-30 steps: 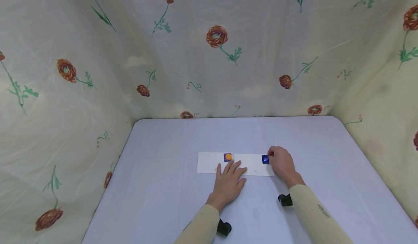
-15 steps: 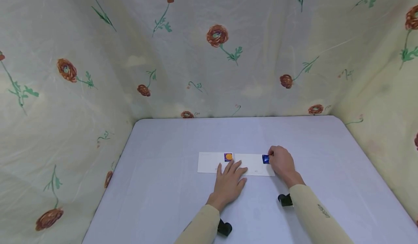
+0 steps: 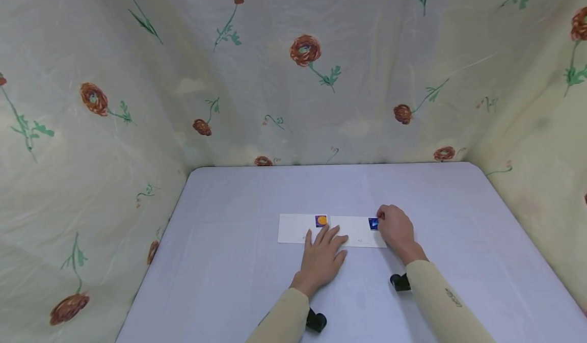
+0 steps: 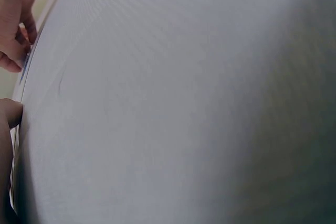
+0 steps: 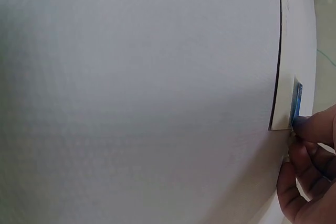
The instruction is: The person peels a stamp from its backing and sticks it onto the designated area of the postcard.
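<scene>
Two white envelope-like cards lie side by side on the table, a left card [image 3: 293, 228] and a right card [image 3: 350, 231]. On the left card's upper right corner is a purple sticker [image 3: 321, 221] with an orange disc. My left hand [image 3: 321, 261] lies with fingers spread, its fingertips resting on both cards near where they meet. At the right card's upper right corner, my right hand [image 3: 396, 231] pinches the edge of a small blue sticker [image 3: 373, 223]. In the right wrist view, the blue sticker [image 5: 297, 98] stands slightly raised from the card, partly hidden by the thumb.
A white cloth-covered table [image 3: 229, 282] extends around both hands. Flower-patterned curtains [image 3: 348, 129] hang behind it and along both sides. Black wrist devices [image 3: 316, 321] sit under the cream sleeves [image 3: 279, 317].
Both hands keep their places. The blue sticker's visible face has tilted slightly at the right fingertips; the cards stay in position.
</scene>
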Tool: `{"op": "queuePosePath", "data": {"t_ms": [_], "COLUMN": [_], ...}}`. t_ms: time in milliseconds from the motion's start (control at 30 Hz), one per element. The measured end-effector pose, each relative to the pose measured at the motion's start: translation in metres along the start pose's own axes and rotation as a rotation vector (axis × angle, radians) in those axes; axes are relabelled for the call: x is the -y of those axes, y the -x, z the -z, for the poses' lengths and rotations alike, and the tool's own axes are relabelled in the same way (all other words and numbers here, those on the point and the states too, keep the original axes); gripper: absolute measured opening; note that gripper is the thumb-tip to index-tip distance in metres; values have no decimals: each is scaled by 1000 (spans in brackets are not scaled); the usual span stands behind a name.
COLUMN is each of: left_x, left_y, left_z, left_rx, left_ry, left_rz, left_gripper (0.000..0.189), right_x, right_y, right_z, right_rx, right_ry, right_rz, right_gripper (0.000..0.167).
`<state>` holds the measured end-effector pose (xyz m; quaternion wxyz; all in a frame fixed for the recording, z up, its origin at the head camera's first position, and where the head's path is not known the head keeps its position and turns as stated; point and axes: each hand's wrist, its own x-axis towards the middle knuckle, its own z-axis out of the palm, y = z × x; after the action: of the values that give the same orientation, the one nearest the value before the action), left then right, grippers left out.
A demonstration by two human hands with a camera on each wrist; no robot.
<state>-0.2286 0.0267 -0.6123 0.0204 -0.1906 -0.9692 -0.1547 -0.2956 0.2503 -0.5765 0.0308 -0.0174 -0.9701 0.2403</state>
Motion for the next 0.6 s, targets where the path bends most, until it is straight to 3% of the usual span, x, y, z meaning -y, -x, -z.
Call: {"op": "queuePosePath", "data": {"t_ms": [600], "left_x": [-1], "left_y": [0], "left_z": [0], "left_rx": [-5], "left_ry": [-6], "left_rz": [0], "left_gripper": [41], "right_x": [-4], "right_y": [3], "right_z": [-6], "right_rx": [-26], "right_ry": [10], "right_rz": [11], "right_gripper": [19]}}
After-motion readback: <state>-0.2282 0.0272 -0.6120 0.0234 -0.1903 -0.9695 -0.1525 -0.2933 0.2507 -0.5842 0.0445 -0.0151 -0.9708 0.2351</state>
